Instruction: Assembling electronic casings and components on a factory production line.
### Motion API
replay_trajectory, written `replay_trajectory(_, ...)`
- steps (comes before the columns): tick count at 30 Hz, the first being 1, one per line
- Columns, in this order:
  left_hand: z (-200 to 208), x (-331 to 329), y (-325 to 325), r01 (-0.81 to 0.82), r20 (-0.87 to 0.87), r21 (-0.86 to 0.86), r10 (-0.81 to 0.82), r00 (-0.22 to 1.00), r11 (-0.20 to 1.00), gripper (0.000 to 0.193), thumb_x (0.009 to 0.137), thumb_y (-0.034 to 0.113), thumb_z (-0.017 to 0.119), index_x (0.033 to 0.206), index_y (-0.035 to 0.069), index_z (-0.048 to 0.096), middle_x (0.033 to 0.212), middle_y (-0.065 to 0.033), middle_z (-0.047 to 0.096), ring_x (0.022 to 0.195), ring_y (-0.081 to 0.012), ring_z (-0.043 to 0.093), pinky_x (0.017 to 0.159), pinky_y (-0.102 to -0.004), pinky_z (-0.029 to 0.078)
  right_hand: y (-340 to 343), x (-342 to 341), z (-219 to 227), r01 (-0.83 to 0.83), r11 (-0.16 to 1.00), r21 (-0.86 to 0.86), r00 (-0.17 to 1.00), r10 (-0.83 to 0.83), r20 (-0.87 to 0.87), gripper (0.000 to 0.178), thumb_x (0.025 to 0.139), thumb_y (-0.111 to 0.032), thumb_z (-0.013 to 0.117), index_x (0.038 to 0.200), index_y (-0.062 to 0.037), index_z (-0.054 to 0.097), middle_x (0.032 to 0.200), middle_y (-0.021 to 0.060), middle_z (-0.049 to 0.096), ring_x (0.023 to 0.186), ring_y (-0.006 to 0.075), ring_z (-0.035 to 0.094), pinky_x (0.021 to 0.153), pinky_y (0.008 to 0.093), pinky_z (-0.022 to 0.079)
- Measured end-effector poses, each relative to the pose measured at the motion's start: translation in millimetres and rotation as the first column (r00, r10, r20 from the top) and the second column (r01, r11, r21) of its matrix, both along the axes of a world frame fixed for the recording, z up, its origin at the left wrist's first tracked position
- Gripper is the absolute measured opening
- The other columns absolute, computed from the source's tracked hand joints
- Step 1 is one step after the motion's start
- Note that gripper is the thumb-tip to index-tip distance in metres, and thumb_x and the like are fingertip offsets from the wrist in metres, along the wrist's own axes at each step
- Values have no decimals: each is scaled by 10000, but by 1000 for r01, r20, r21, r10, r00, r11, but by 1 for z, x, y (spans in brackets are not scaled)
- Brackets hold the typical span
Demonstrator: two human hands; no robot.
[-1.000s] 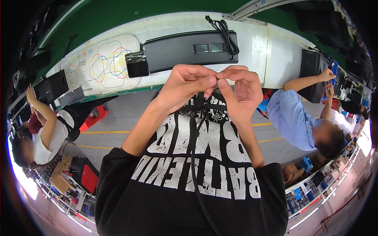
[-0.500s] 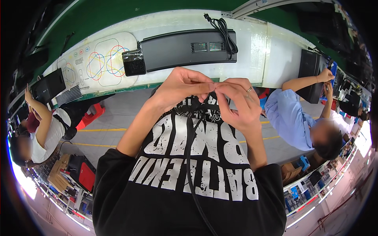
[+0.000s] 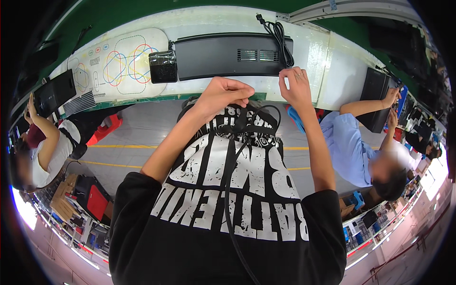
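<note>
My left hand (image 3: 227, 97) hovers in front of the bench's near edge, its fingers pinched together. Whatever is in that pinch, if anything, is too small to see. My right hand (image 3: 295, 88) is at the front right corner of a long dark grey device (image 3: 206, 57). Its thumb and index finger are bent toward each other, and what lies between their tips I cannot make out. The device has two vent grilles near its right end. Over that end lies a coiled black power cord (image 3: 281, 40), its plug pointing back left.
A small black box with clear film (image 3: 163, 69) touches the device's left end. Further left lies a white printed mat (image 3: 126, 66) with coloured loops. Co-workers sit at both sides: one in a blue shirt (image 3: 346, 142), one in white (image 3: 57, 147). A black cable (image 3: 228, 204) hangs along my shirt.
My hands were together at the fingertips. Now my right hand has moved up and right to the device's corner, while my left stays nearly in place, still pinched.
</note>
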State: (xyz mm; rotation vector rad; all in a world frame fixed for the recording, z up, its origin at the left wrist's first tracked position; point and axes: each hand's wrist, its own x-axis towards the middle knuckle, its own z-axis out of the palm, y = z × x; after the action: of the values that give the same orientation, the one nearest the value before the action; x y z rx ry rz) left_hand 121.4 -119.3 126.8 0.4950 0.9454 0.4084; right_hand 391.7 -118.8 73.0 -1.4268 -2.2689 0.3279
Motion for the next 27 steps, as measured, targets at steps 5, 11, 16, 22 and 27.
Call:
replay_trajectory(5,-5,-7,-5,-64,-13,19,64,998,998,228,883,137,692,1021,-46,688,847,-60,674,729,-93,624,700,-215,527,10,5,-7,-110,991,-77,986,119,119,171,727,16,647,842,-55,542,820,62,608,802,251,560,707,369,430)
replay_trajectory(11,-8,-10,-8,-76,-4,-10,76,997,997,220,887,126,685,1027,-44,687,861,-68,679,728,-98,628,699,-216,529,-5,-6,-9,-150,989,-16,951,149,270,120,763,-24,604,867,-28,543,793,100,588,787,247,543,714,370,430)
replay_trajectory(16,-6,-9,-7,-189,97,-45,193,976,981,191,901,114,660,1020,-34,678,852,-42,655,772,-99,621,729,-223,526,-16,-9,-23,-83,993,86,957,55,286,123,817,-28,599,932,3,569,795,111,586,791,243,556,714,362,450)
replay_trajectory(22,13,-13,-5,-312,306,-209,365,879,927,197,941,137,611,1060,-19,628,899,-20,595,766,-74,567,715,-219,518,-11,-2,-26,-89,981,170,984,59,170,84,805,27,647,804,-32,586,691,82,566,693,234,567,675,354,466)
replay_trajectory(27,40,-18,-4,-318,389,-221,383,838,922,212,968,152,570,1078,-26,602,906,-27,555,760,-77,520,709,-213,493,-11,-2,-28,-52,975,215,993,27,119,99,798,36,648,774,-33,581,675,78,564,685,229,574,668,360,474)
